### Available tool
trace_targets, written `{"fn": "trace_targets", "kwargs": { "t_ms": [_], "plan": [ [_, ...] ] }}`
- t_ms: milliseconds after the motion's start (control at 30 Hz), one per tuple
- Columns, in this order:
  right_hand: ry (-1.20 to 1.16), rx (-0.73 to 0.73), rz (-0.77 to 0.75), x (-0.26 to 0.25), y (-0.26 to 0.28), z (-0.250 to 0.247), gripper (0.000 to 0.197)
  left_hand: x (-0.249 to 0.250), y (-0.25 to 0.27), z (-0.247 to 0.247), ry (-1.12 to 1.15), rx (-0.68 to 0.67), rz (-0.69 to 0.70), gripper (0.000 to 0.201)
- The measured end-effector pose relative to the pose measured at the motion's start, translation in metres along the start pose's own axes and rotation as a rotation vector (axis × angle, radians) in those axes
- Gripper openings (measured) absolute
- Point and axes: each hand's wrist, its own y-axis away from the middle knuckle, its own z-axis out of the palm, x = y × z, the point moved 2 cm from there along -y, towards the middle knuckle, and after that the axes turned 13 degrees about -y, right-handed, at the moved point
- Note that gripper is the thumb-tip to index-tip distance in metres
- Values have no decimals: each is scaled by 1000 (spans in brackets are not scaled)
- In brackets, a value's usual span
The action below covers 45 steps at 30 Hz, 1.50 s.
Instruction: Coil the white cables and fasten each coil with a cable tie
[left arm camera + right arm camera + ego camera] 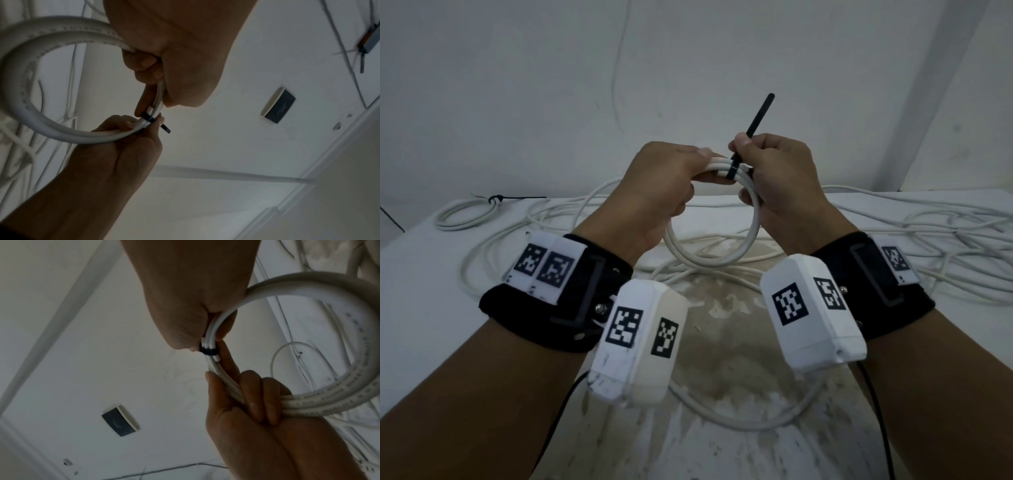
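Note:
I hold a white cable coil [722, 255] of several loops up over the table with both hands. My left hand [693, 171] grips the top left of the coil, fingers curled round the strands [252, 395]. A black cable tie [732, 168] is looped round the strands at the top. Its tail [760, 114] sticks up and away. My right hand [743, 145] pinches the tail just above the loop, and its lower fingers hook round the coil. The wrist views show the tie band [149, 119] [206, 352] snug on the strands beside a cut cable end.
Loose white cables [945, 240] sprawl across the white table [424, 308], thickest at the right and behind my hands. A small coil bound with a black tie [494, 200] lies at the back left. A white wall stands close behind the table.

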Motion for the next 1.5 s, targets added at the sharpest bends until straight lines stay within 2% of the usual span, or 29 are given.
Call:
{"fn": "trace_targets", "kwargs": {
  "t_ms": [67,233,300,633,700,767,900,1233,1333,1400,1500],
  "plan": [
    [-17,-9,-3,-2,0,0,24,1,0,0,16,-1,5,25],
    [-3,-39,-5,-3,3,2,24,0,5,5,-143,63,207,14],
    [-30,-53,-3,-4,4,2,21,-1,4,4,-143,81,225,14],
    [63,-81,-100,-8,4,5,18,6,4,-5,-236,10,215,16],
    [71,-90,-111,-8,4,5,19,8,5,-4,-225,-3,206,23],
    [78,-110,-110,-6,5,7,21,7,4,-3,-253,-5,213,30],
    [80,-136,-72,0,6,10,21,1,1,-3,-311,11,226,29],
    [118,-33,-106,12,0,8,30,-10,-4,2,-357,-27,215,23],
    [96,-20,-71,14,-2,6,29,-13,-5,5,-335,-38,226,25],
    [48,-19,-30,13,-6,5,29,-11,-5,3,-312,-56,195,29],
    [-115,64,66,7,-15,3,22,-9,-9,-8,-174,-19,54,35]
  ]
}}
